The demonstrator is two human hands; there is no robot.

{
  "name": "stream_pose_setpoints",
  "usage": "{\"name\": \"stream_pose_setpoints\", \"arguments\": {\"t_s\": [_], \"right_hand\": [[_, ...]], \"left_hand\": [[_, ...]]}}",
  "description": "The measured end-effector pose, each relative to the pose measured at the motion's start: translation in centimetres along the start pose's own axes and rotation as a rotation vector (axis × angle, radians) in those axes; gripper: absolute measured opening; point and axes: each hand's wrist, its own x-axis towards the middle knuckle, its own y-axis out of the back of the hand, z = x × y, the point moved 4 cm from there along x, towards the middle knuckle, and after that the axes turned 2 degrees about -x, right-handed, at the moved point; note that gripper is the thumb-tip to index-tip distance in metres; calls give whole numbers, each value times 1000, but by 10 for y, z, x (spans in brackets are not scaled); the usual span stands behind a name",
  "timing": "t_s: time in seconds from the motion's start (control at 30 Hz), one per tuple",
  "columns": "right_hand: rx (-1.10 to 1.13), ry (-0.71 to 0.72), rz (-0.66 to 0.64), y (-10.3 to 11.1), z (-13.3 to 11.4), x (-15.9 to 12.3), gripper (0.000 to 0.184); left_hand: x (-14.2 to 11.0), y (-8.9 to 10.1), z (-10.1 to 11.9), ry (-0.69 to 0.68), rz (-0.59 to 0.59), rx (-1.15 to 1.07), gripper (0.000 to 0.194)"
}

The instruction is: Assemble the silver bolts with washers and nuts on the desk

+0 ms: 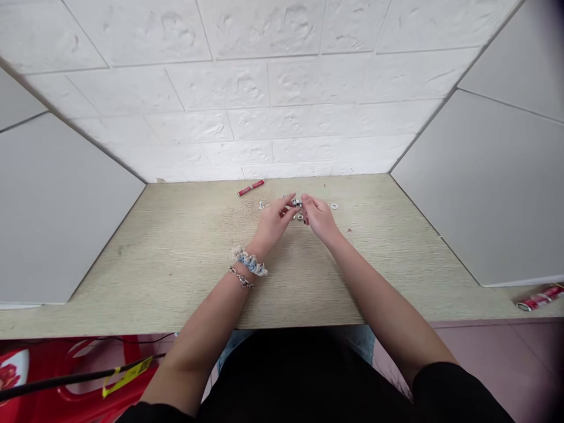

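My left hand (274, 221) and my right hand (318, 218) meet near the far middle of the wooden table (176, 258). Both pinch a small silver metal part (296, 202) between their fingertips, just above the tabletop. The left wrist wears a pale scrunchie and a chain bracelet. A few small metal pieces (263, 205) lie on the table just left of my hands, partly hidden by the fingers. A flat metal washer (333, 206) lies just to the right of my right hand.
A red marker-like stick (251, 187) lies near the back wall, left of my hands. Grey panels stand on both sides of the table. A red-and-white object (541, 298) lies at the right front edge. Red plastic items (66, 376) sit below the table's front left.
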Motion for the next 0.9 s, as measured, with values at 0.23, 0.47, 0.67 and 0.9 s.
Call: {"name": "stream_pose_setpoints", "arguments": {"t_s": [0.23,0.47,0.67,0.9], "right_hand": [[-54,53,-3,0,-2,-2,53],[-29,32,-34,-3,-1,-3,54],[-77,61,-12,-1,-3,-5,49],[-202,112,-35,-1,-6,-8,46]], "left_hand": [[0,-3,-5,-16,15,38,26],[-1,-7,-7,-72,39,77,25],[-2,-9,-9,-99,52,96,24],[-3,-7,-9,-123,34,109,23]]}}
